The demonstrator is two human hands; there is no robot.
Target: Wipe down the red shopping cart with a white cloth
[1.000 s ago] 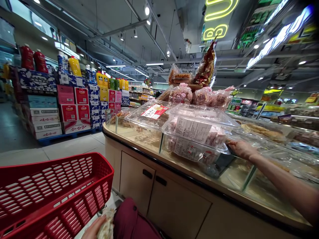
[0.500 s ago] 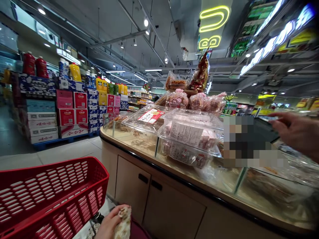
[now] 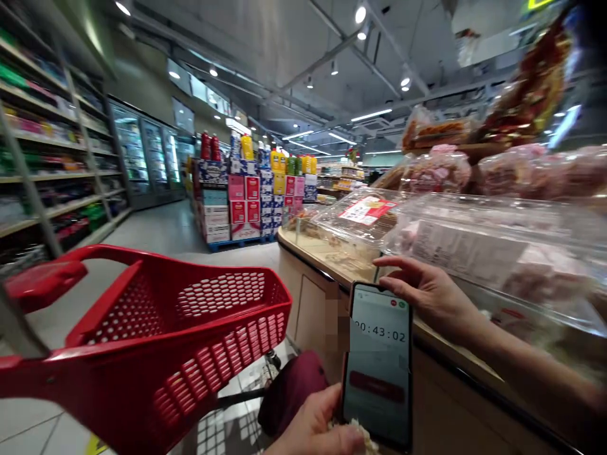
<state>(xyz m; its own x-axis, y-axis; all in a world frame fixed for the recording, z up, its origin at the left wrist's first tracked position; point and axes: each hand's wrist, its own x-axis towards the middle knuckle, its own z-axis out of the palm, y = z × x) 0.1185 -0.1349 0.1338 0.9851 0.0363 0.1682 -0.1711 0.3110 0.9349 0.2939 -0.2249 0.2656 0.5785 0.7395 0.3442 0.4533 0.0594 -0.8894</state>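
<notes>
Black-rimmed rectangular smartphone [image 3: 379, 379], held upright and tilted slightly, is in front of the near edge of the tan display counter with dark trim [image 3: 308, 303] in the head view. Its lit screen reads 43:02 behind two leading zeros, above a dark red bar. My left hand [image 3: 313, 423] grips its lower left edge, with a pale, crumbly-looking piece [image 3: 363, 436] under my fingers. My right hand [image 3: 427, 294] hangs at its top edge, fingers loosely bent; I cannot tell whether they touch it. Beyond, a clear plastic box with a red-and-white label [image 3: 365, 212] sits toward the counter's left end. Left of that end is a red plastic trolley with perforated walls [image 3: 190, 316], near my maroon-clad knee [image 3: 294, 385].
</notes>
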